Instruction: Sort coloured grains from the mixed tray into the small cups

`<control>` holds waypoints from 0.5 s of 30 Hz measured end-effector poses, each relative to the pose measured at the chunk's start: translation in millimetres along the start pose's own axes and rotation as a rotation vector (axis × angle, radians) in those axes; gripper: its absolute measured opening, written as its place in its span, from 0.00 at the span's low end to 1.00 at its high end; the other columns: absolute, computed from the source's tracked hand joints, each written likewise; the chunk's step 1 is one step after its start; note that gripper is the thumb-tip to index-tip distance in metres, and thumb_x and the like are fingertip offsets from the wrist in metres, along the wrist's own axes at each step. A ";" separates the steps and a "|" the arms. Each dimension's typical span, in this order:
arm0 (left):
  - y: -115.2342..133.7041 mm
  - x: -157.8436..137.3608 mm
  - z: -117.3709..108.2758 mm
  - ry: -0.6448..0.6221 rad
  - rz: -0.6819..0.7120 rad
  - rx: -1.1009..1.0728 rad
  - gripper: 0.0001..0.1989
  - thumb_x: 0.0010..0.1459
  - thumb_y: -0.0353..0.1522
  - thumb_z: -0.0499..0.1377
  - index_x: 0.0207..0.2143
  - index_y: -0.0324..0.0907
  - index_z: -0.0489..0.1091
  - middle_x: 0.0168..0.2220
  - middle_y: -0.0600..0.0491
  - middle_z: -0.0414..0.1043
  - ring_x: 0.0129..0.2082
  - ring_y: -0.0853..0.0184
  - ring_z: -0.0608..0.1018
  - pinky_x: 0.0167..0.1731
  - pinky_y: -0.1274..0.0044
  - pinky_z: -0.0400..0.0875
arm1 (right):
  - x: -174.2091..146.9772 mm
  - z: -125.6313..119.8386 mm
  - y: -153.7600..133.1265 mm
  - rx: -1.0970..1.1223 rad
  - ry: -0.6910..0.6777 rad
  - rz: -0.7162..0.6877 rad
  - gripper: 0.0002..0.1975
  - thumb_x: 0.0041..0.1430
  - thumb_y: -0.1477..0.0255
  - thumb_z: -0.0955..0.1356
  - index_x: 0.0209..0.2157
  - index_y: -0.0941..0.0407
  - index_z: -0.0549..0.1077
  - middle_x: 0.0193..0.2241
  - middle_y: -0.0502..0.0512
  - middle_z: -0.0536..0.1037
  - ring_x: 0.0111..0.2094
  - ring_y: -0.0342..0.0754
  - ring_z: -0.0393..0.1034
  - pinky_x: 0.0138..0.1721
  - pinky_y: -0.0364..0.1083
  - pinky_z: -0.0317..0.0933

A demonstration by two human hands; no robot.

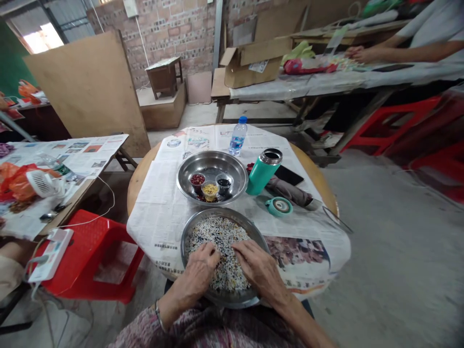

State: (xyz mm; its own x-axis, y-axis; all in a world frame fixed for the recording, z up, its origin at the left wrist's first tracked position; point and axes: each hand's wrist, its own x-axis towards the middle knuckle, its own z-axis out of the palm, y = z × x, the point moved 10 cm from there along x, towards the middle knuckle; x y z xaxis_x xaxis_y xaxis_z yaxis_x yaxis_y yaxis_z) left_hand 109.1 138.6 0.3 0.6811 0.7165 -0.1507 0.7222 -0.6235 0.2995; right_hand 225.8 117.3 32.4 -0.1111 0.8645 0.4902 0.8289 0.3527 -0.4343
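A steel basin [188, 224] near the table's front edge holds a layer of small bead-like pieces [217, 229], mostly white with black and yellow among them. Over its left side, my left hand [203, 266] has its fingers curled and pressed together at the pieces. My right hand [259, 266] reaches in from the other side, fingers bent together with the tips down at the pieces. Whatever either hand pinches is too small or hidden. Just behind stands a second steel basin [232, 166] with small clear cups of red pieces [197, 180], yellow pieces [210, 189] and black pieces [224, 182].
Newspaper [155, 193] covers the round table. A water bottle [238, 135], open green flask [264, 171], its lid [279, 206] and a folded umbrella [290, 191] lie behind and right. A red stool [90, 256] stands left. Another person's hands [358, 54] work at a far table.
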 end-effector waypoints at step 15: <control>6.1 -5.5 6.8 0.037 -0.021 -0.059 0.08 0.65 0.25 0.53 0.44 0.43 0.68 0.47 0.50 0.68 0.48 0.62 0.71 0.45 0.73 0.70 | 193.2 33.3 38.2 -0.277 -0.180 0.148 0.11 0.61 0.74 0.65 0.37 0.54 0.81 0.37 0.59 0.81 0.40 0.51 0.72 0.36 0.47 0.61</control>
State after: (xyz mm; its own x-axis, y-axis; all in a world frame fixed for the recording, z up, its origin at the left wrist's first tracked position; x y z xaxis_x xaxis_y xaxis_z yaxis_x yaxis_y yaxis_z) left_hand 110.6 128.8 -3.4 0.6601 0.7411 -0.1226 0.7273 -0.5896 0.3513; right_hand 217.8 309.7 85.3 -0.0535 0.9569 0.2855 0.9576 0.1302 -0.2569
